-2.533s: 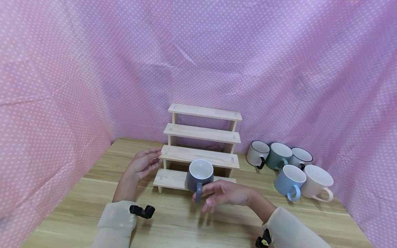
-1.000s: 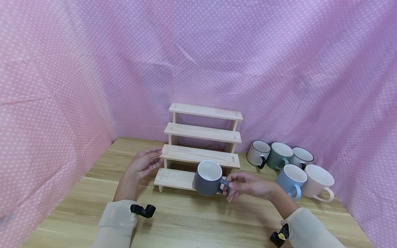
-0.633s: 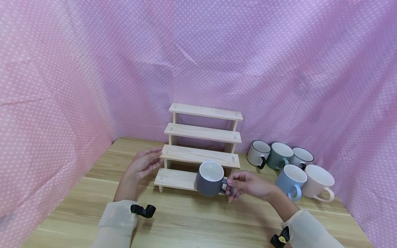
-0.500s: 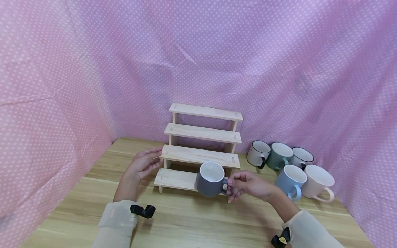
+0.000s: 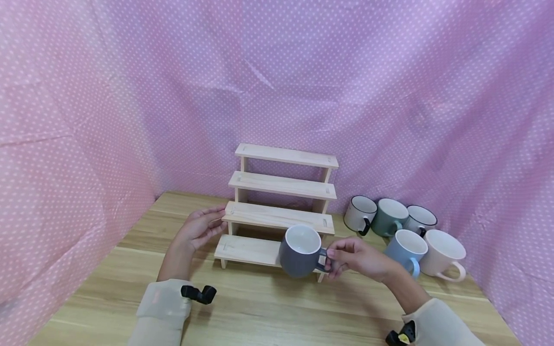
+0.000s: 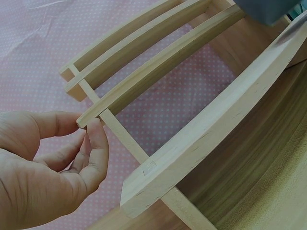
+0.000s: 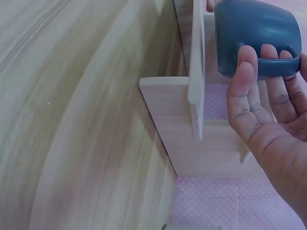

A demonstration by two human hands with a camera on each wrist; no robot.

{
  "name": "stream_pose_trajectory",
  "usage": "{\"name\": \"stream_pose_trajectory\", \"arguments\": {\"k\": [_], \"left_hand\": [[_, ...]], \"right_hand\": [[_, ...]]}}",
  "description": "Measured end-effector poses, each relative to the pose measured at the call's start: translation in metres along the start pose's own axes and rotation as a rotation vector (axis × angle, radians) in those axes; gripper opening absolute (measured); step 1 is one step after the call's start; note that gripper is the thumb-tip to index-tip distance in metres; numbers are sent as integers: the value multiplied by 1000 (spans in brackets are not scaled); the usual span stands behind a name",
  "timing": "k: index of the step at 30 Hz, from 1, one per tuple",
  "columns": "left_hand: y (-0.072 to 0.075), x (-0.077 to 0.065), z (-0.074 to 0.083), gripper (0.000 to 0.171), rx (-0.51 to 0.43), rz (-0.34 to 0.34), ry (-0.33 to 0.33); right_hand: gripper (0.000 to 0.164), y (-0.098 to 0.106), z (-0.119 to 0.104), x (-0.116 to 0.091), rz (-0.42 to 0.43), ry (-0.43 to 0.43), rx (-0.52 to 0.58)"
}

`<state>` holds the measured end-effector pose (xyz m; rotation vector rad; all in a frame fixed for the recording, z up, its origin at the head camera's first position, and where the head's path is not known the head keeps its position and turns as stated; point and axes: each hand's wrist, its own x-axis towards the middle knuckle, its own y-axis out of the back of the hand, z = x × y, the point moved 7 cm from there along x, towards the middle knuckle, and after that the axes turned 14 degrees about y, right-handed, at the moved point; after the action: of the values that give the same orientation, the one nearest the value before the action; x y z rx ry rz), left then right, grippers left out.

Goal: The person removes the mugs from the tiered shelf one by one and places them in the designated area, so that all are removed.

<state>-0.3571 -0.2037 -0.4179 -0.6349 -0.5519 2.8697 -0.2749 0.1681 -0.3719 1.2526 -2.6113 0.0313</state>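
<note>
A pale wooden stepped shelf [image 5: 277, 213] with several tiers stands on the table. My left hand [image 5: 200, 229] pinches the left end of its second board from the bottom; in the left wrist view the thumb and fingertips meet at that board end [image 6: 91, 115]. My right hand [image 5: 359, 259] grips a dark grey mug [image 5: 297, 259] with a white inside by its handle. The mug is upright, its handle pointing right, and it overlaps the right part of the lowest board in the head view. In the right wrist view the fingers [image 7: 280, 96] curl around the handle [image 7: 278, 67].
To the right, several mugs stand together: a white one with a black handle [image 5: 360, 216], a green one [image 5: 389, 218], another white one with a dark rim [image 5: 420, 220], a light blue one [image 5: 404, 252] and a pale pink one [image 5: 443, 254]. Polka-dot cloth [image 5: 285, 86] surrounds the table [image 5: 259, 312].
The grey mug's handle has swung from facing me to facing right, and the mug has shifted right with my right hand. My left hand has stayed at the shelf.
</note>
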Motion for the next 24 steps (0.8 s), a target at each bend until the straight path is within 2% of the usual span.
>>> {"name": "stream_pose_trajectory", "arguments": {"k": [7, 14, 24], "left_hand": [[-1, -1, -1, 36, -8, -9, -4], [-1, -3, 0, 39, -5, -6, 0], [-1, -2, 0, 43, 5, -3, -4]], "right_hand": [[23, 8, -17, -13, 14, 83, 22], [27, 22, -38, -31, 61, 156, 6], [39, 42, -59, -64, 60, 276, 63]]}}
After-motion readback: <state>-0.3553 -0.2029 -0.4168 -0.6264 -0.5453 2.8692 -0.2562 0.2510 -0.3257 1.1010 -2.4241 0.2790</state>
